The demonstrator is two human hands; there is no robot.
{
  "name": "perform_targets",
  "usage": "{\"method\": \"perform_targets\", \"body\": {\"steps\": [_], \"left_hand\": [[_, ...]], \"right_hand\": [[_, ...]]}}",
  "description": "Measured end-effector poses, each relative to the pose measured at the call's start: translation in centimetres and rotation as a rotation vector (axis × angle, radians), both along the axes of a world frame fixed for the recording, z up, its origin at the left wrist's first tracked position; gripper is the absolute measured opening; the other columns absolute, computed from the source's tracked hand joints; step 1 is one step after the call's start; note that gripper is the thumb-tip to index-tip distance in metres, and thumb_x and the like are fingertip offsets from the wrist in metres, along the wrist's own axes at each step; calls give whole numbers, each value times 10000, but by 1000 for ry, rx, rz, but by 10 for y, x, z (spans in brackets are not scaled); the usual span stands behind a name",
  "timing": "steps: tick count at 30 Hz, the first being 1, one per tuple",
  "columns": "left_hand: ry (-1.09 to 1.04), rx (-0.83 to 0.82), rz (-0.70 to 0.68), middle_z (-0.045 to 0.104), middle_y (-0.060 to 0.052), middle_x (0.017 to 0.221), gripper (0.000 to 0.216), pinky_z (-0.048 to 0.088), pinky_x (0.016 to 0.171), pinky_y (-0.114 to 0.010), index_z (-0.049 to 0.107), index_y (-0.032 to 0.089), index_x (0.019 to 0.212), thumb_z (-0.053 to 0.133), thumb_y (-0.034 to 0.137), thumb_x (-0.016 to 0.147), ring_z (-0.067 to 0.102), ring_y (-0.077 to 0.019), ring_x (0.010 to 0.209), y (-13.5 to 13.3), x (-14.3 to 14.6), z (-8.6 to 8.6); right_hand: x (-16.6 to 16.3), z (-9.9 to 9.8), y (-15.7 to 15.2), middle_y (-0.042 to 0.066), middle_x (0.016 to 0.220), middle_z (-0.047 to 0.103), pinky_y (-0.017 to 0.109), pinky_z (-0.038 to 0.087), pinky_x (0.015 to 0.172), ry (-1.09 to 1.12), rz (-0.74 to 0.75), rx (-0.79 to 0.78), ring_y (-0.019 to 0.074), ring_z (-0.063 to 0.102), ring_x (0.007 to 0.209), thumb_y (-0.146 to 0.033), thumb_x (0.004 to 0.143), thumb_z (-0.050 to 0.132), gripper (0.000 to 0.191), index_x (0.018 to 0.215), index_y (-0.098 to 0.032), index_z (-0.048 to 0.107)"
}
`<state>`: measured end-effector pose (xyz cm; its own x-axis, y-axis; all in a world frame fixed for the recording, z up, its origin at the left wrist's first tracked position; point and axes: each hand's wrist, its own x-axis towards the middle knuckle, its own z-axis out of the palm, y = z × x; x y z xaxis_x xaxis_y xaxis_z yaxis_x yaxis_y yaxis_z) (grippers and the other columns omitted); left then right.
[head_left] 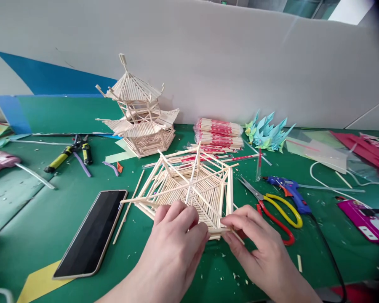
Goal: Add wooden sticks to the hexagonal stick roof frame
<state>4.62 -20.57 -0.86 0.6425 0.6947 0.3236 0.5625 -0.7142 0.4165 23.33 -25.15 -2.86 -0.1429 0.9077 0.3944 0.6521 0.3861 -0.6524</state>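
A six-sided frame of thin wooden sticks (191,185) lies in front of me, with crossing sticks meeting above its slatted floor. My left hand (180,240) is closed over its near side, its fingertips hidden behind the knuckles. At the near right corner, the thumb and fingers of my right hand (255,244) pinch a wooden stick (219,230) that runs along the near edge. Another stick end pokes out by the right thumb. A loose stick (129,206) rests left of the frame.
Left are a phone (91,233) and pliers (65,155). Right are scissors (271,206), a blue glue gun (287,189) with its cord, and a purple device (364,219). Behind stand a stick pagoda (139,109), packed sticks (217,132) and folded blue paper (270,132).
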Motion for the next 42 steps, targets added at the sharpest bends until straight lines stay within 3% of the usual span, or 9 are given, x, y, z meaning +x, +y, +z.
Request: {"method": "perform_targets", "body": {"steps": [6,32,42], "left_hand": [[-25,-35,-27,530,-36,726,243,275,618,-331,582,194,745,385,124,867,404,-184,687,1,-2,-3],[-32,-9,-12,547,-20,729,209,242,640,-329,574,204,747,399,99,793,418,-186,701,3,-1,-11],[-1,0,-17,551,-21,685,221,275,633,-323,593,183,697,443,169,859,431,-175,672,4,2,10]], "right_hand": [[5,-1,-6,0,830,562,200,464,560,22,-53,-24,89,511,628,-153,819,585,192,996,-207,535],[-4,-5,-5,14,795,557,183,455,565,105,-73,109,85,529,655,-45,803,531,166,881,-190,553],[-3,-8,-5,19,803,567,204,465,579,105,-65,100,99,542,676,-60,822,529,160,897,-200,542]]}}
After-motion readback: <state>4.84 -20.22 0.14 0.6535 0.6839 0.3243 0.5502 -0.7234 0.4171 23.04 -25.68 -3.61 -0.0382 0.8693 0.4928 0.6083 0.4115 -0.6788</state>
